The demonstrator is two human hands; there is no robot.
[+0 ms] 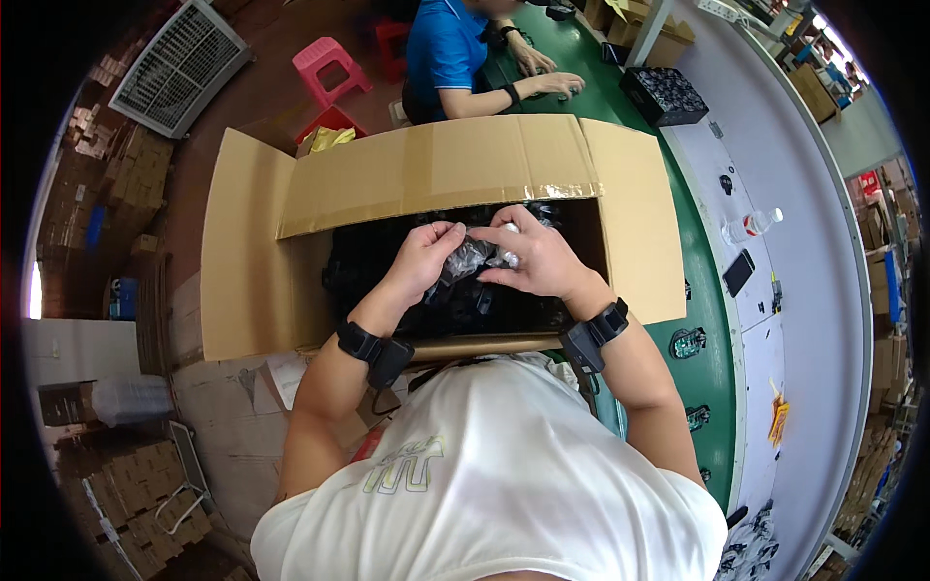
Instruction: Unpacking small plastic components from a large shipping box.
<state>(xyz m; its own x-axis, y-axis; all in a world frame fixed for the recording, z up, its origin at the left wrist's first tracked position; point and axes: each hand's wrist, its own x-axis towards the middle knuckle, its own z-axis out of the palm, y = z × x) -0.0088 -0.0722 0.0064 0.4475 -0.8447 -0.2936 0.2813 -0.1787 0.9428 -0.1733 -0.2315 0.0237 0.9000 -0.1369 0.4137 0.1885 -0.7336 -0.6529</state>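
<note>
Over the open cardboard box (436,179), both of my hands are close together at a small crumpled clear plastic bag (468,259). My left hand (423,257) is closed, pinching the bag's edge between thumb and fingertips. My right hand (544,259) curls round the bag's other side, its index finger reaching toward my left thumb. A whitish part (510,232) shows between the right fingers; I cannot make out what it is. What the bag contains is unclear. Beneath my hands, dark items (378,276) in black wrapping lie inside the box. Both wrists wear black straps with small modules.
A green workbench (712,387) runs along the right, bearing circuit boards (688,343), a black patterned box (665,95), a phone (739,273) and a plastic bottle (753,226). Beyond the box, a co-worker in blue (446,48) sits at the bench. A pink stool (331,70) stands far left.
</note>
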